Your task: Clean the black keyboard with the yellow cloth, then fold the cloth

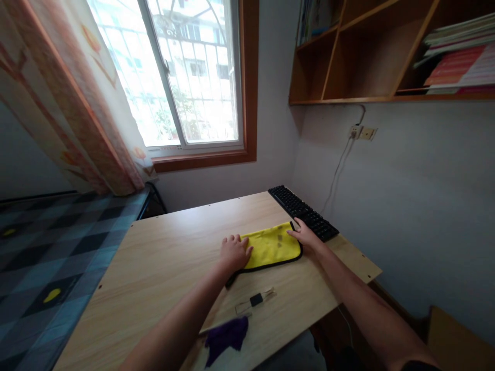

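Observation:
A yellow cloth (270,246) with black edging lies flat on the wooden table, longer from side to side, with a few dark smudges. My left hand (235,253) rests on its left end, fingers spread and palm down. At the cloth's right edge is my right hand (305,236), thumb and forefinger apart, the thumb touching the yellow surface; its other fingers are mostly hidden. Nearer to me lie a small black item with clear and pale ends (256,299) and a dark purple cloth piece (227,337) at the table's front edge.
A black keyboard (303,212) lies along the table's (162,268) right edge, close to my right hand. A checked bed cover (96,242) is at the left. Wooden shelves (367,67) hang above, and a cable (338,167) runs down the wall from a socket.

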A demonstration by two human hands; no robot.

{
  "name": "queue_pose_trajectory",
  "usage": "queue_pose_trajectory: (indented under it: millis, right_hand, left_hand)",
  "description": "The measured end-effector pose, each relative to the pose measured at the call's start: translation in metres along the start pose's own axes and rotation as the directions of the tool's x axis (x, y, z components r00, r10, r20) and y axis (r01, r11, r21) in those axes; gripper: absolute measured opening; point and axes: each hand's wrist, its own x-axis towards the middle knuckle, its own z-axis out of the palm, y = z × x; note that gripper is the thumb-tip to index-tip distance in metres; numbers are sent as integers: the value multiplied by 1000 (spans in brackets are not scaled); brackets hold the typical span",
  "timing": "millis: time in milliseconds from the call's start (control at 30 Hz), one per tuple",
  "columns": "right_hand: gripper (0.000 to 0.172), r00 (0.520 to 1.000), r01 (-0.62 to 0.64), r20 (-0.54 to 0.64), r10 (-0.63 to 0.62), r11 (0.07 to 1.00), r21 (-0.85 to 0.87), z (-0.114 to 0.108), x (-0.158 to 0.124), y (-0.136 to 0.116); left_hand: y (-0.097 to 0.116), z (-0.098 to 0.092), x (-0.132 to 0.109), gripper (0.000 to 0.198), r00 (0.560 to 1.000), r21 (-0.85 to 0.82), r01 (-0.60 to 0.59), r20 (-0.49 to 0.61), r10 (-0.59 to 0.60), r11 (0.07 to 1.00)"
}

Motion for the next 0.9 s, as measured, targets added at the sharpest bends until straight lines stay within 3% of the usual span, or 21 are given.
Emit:
queue_pose_trajectory:
  millis: [100, 233, 400, 467, 533, 600, 700, 800, 900]
  right_hand:
    - [81, 986, 6, 164, 20, 988, -156, 10, 4, 3]
    - [87, 991, 4, 120, 53, 903, -429, 13, 15, -13]
    - [82, 997, 70, 64, -43, 854, -516, 24, 17, -63]
    - [79, 993, 116, 90, -80, 846, -520, 42, 5, -84]
    - [75, 981, 183, 143, -129, 856, -483, 67, -13, -100]
    - [70, 955, 276, 222, -197, 864, -421, 94, -33, -109]
    - [68, 907, 370, 337, -253, 861, -349, 123, -56, -109]
    - [72, 876, 427, 372, -306, 851, -306, 127, -67, -103]
    - [77, 860, 475, 376, -345, 811, -342, 115, -74, -98]
  left_hand:
    - [-5, -5, -4, 48, 1000, -3, 17, -11, -17, 1000]
    - [-15, -5, -10, 38, 998, -62, -67, -14, 66, 996]
    - [-32, 1, -29, 43, 990, -218, -140, -18, 139, 966]
    - [-37, 2, -31, 41, 998, -443, -64, -53, 45, 894]
    - [-41, 2, -26, 37, 994, -659, 46, -47, -102, 751]
    - [-43, 1, -15, 39, 979, -750, 149, 19, -205, 644]
    - [-44, 1, 1, 48, 954, -794, 278, 163, -251, 541]
    - [-42, 2, 9, 55, 926, -795, 366, 260, -274, 483]
    - [-38, 3, 11, 65, 908, -779, 409, 295, -298, 475]
